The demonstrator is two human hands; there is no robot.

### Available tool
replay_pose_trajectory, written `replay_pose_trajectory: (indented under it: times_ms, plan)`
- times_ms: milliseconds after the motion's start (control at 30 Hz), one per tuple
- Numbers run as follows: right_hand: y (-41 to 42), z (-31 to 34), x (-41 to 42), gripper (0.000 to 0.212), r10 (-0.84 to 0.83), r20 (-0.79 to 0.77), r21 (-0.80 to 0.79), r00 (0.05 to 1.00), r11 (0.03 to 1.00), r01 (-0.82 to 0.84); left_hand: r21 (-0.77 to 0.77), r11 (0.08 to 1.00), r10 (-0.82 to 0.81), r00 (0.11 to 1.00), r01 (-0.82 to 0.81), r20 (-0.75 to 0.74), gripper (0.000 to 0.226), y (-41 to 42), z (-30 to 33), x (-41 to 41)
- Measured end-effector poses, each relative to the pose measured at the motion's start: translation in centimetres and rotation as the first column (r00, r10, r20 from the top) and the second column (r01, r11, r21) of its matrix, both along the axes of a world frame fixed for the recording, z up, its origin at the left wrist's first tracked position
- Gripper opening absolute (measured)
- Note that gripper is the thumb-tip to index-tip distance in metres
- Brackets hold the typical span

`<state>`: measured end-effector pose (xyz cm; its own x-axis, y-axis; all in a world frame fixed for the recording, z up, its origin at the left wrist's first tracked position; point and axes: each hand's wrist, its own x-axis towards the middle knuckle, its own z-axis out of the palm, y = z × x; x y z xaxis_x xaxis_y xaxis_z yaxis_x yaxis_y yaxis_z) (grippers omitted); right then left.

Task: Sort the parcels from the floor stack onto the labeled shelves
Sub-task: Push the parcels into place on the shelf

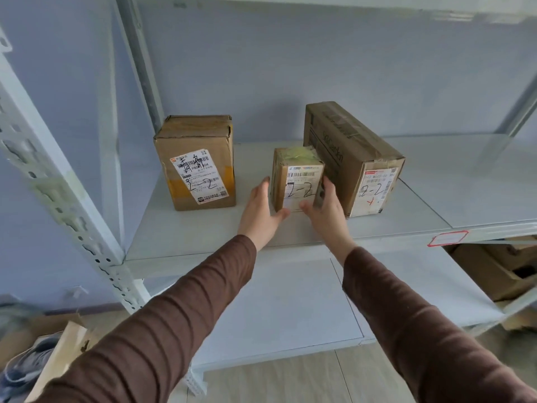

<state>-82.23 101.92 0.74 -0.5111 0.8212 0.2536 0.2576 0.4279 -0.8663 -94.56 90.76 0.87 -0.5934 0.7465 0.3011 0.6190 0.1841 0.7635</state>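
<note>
A small cardboard parcel (297, 178) marked "2-2" stands on the grey shelf (290, 228) between two bigger parcels. My left hand (260, 212) holds its left side, thumb curled against the front lower corner. My right hand (328, 209) holds its right side, thumb on the front. To the left stands a taller box (197, 161) with a white label marked "2-2". Against the small parcel's right side lies a long box (351, 157), also marked "2-2".
A red-edged label tag (447, 237) hangs on the shelf's front rail at right. A lower shelf (290, 309) holds cardboard boxes (499, 269) at far right. A slotted upright post (58, 193) stands at left. More cardboard (49, 353) lies on the floor at lower left.
</note>
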Motion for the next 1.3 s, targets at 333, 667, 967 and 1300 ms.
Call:
replay_pose_trajectory:
  times_ms: [333,667,967,1300]
  plan:
    - [2.8,0.2,-3.3,0.045,0.030,0.090,-0.015,0.995,0.999,-0.028,-0.051,0.998,0.036,0.999,-0.036,0.011,0.067,3.2,-0.1,-2.9]
    - [3.4,0.4,-6.1,0.041,0.049,0.102,-0.049,0.994,0.998,-0.044,-0.085,0.993,0.080,0.997,-0.080,0.002,0.069,4.1,0.2,-5.2]
    - [1.1,0.7,-4.1,0.068,0.016,0.094,0.039,0.995,0.999,-0.020,-0.070,0.992,0.109,0.994,-0.109,-0.007,0.090,1.7,0.1,-3.8]
    - [-3.4,1.2,4.4,0.043,-0.046,-0.124,0.321,0.991,0.944,0.084,0.146,0.983,-0.099,0.992,0.108,-0.072,0.088,-0.6,0.9,4.1]
